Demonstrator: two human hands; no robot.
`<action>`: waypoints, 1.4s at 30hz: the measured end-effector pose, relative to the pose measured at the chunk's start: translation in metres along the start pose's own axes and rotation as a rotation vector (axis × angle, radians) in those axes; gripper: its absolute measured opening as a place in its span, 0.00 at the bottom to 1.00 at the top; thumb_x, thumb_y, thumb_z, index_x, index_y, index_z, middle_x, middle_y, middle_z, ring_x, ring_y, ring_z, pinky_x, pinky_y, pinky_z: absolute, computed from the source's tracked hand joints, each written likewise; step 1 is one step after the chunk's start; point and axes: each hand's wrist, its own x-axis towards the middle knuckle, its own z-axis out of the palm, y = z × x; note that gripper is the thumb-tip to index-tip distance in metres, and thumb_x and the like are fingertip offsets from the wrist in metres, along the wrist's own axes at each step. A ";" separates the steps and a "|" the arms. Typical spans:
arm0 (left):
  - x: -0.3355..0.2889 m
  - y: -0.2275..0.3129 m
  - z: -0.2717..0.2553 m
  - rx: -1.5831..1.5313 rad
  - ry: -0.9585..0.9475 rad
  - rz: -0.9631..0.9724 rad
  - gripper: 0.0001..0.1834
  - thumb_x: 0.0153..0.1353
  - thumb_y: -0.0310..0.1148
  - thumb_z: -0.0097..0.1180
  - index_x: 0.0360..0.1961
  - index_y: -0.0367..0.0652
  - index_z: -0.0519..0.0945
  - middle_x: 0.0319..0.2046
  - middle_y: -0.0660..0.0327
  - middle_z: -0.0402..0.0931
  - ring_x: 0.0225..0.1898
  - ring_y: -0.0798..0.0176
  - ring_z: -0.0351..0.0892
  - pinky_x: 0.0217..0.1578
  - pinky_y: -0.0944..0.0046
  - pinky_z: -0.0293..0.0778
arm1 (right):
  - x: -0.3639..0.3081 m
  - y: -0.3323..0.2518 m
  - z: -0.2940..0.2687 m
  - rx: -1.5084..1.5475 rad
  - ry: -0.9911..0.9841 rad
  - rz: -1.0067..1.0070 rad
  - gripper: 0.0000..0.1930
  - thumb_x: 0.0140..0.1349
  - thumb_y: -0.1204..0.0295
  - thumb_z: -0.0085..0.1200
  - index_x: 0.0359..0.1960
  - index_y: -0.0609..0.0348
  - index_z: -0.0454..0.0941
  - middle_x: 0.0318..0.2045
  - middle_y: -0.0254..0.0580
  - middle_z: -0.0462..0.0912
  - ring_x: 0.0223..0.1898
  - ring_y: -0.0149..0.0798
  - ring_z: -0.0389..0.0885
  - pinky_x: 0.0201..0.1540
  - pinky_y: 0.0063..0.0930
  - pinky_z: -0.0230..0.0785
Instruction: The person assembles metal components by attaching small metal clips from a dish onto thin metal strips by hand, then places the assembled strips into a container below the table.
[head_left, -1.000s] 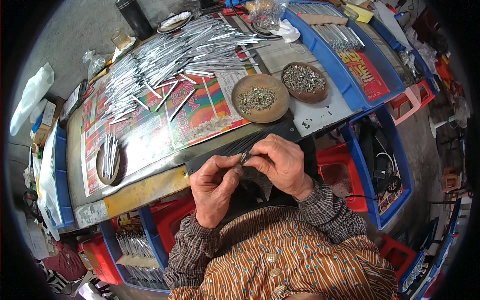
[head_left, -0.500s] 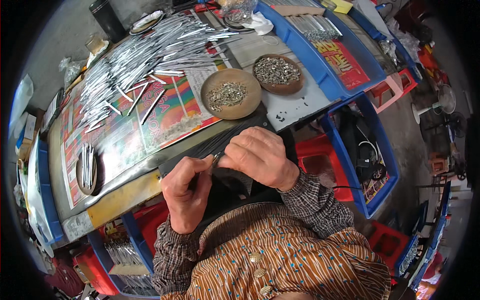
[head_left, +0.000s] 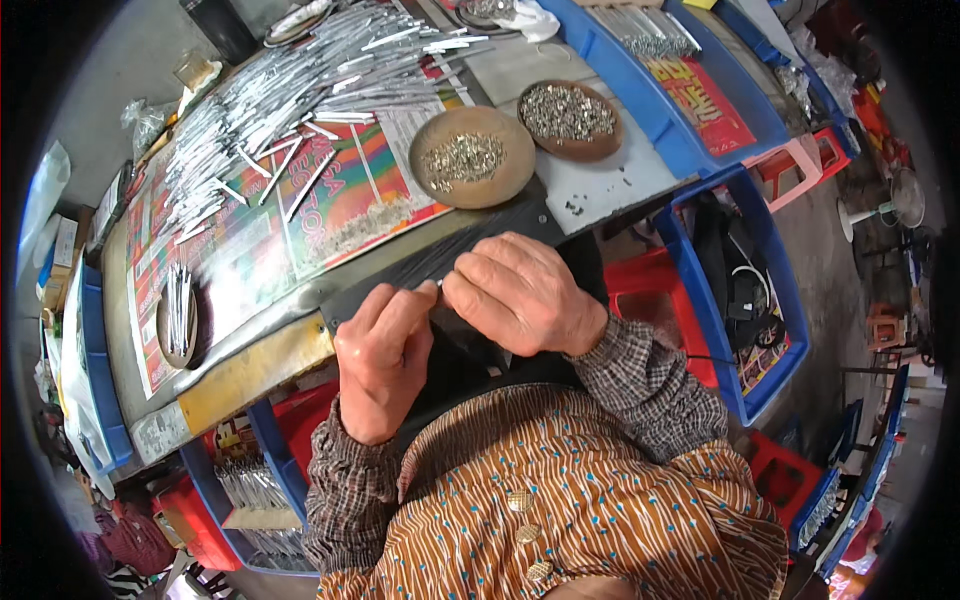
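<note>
A person's left hand [head_left: 385, 350] and right hand [head_left: 525, 295] meet fingertip to fingertip at the near edge of a workbench [head_left: 640, 170]. Both are closed in a pinch, fingers curled, around a small bright piece [head_left: 438, 284] that shows only as a glint between them — its long axis is hidden, and which hand grips it more firmly cannot be told. The piece lies to the right of the left hand's palm and to the left of the right hand's.

Just beyond the right hand, the nearer of the two, sits a round wooden plate [head_left: 512, 178] with a heap of tiny brass-toned parts at its middle. Just beside it, farther right, a darker brown bowl [head_left: 603, 148] holds small grey metal bits. Well off to the left, on the left hand's side, an oval dish [head_left: 180, 359] carries a bundle of slim silver sticks [head_left: 178, 300], their length pointing away from the person.

A broad pile of silver strips [head_left: 270, 100] spreads over the printed sheet [head_left: 250, 250] on the bench's far left — one loose strip [head_left: 312, 186] lies aslant at its near side. At upper right, a blue tray [head_left: 590, 50] holds a row of metal rods [head_left: 645, 32].
</note>
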 end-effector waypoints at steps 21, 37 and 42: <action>-0.017 -0.007 0.016 -0.907 0.143 -0.414 0.05 0.62 0.22 0.53 0.39 0.34 0.77 0.21 0.66 0.70 0.17 0.78 0.61 0.17 0.77 0.54 | 0.001 -0.015 0.006 0.280 0.069 0.252 0.15 0.49 0.80 0.61 0.39 0.66 0.73 0.31 0.42 0.76 0.30 0.43 0.78 0.32 0.33 0.74; -0.019 -0.004 0.020 -1.036 0.156 -0.471 0.07 0.62 0.21 0.53 0.41 0.34 0.77 0.24 0.69 0.72 0.20 0.81 0.62 0.19 0.78 0.57 | -0.003 -0.019 0.019 0.252 0.125 0.310 0.11 0.52 0.78 0.60 0.35 0.66 0.72 0.25 0.43 0.75 0.26 0.43 0.76 0.28 0.32 0.71; -0.018 -0.003 0.020 -0.995 0.162 -0.479 0.07 0.62 0.21 0.53 0.41 0.34 0.77 0.25 0.69 0.73 0.21 0.81 0.63 0.20 0.78 0.59 | -0.002 -0.013 0.018 0.357 0.106 0.357 0.10 0.54 0.75 0.61 0.35 0.64 0.73 0.23 0.41 0.74 0.23 0.41 0.76 0.26 0.30 0.70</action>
